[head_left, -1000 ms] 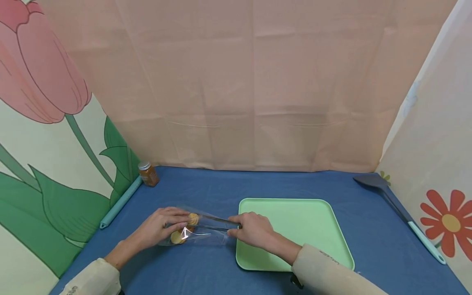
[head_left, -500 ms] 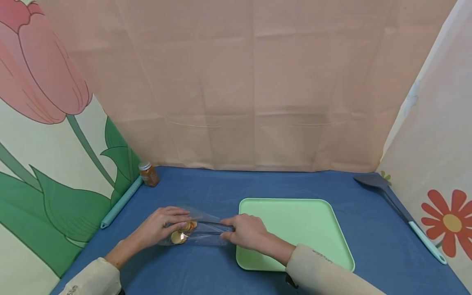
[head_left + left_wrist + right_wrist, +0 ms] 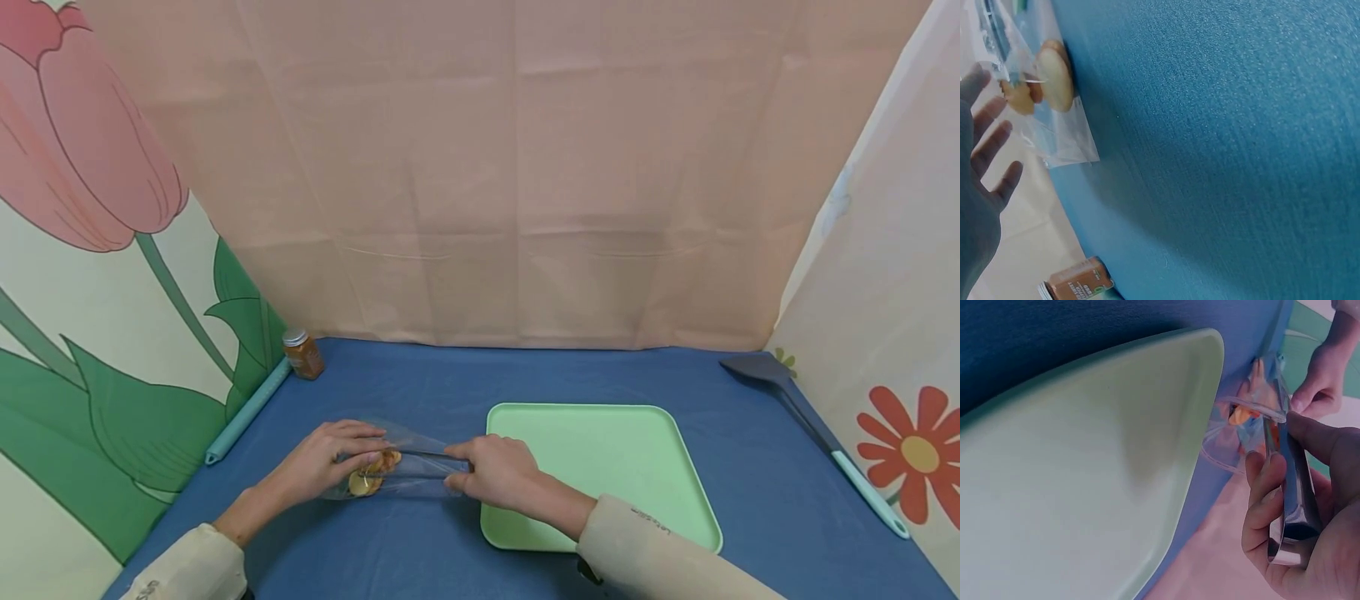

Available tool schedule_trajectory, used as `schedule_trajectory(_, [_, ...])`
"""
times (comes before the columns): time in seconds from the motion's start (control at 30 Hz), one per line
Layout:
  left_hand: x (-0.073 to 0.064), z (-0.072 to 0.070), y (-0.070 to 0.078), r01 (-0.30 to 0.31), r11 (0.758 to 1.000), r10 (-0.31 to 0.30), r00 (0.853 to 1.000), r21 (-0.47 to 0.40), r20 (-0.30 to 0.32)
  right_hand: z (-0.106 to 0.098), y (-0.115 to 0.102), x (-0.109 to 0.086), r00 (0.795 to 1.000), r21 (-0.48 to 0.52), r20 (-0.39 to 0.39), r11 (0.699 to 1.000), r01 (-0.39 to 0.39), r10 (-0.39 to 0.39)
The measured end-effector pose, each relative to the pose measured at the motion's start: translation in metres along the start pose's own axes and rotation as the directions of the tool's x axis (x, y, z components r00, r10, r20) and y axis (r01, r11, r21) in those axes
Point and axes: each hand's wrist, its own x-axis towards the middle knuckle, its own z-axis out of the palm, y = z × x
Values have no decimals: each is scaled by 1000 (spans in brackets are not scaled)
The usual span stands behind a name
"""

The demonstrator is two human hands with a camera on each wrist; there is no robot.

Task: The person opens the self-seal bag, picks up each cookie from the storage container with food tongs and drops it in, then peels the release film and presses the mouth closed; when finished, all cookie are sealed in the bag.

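Note:
A clear plastic bag (image 3: pixel 427 487) lies over the blue table, left of the green tray, with several round cookies (image 3: pixel 365 483) inside. My left hand (image 3: pixel 339 457) pinches the bag's far upper side between thumb and fingers. In the left wrist view, pale cookies (image 3: pixel 1055 80) show through the film. My right hand (image 3: pixel 498 473) grips metal tongs (image 3: pixel 1297 487) at the bag's mouth. The tongs' arms reach into the bag, spread apart, their tips beside the cookies. Whether the tips hold a cookie, I cannot tell.
The light green tray (image 3: pixel 600 467) sits just right of the bag, partly under my right forearm. A brown-filled jar (image 3: pixel 303 355) and a teal roll (image 3: pixel 247 412) stand and lie at the left edge. A spatula (image 3: pixel 810 429) lies along the right edge.
My right hand has moved left, pushing the tongs deeper into the bag. A cookie between the tongs' tips has gone down and left among the others. My left hand has stayed in place.

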Motion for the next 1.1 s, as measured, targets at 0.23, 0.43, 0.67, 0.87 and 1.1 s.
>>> schedule_trajectory(0.23, [-1,0,0,15,1000,-15,1000,-12,4,-3,2,-2,1000,3,-5,1000,-11,11])
schedule_trajectory(0.43, [-1,0,0,16,1000,-16,1000,-18,1,-11,12,-17,1000,-4,-10,1000,-15,15])
schedule_trajectory(0.67, [0,1,-1,3,1000,-3,1000,-8,2,-27,37,-52,997,46,-41,997,-68,70])
schedule_trajectory(0.87, [1,1,-2,-2,1000,3,1000,-10,13,-46,58,-94,989,86,-74,989,-124,131])
schedule_trajectory(1.1, [2,2,-2,5,1000,-4,1000,-9,25,-76,86,-147,956,108,-109,960,-260,271])
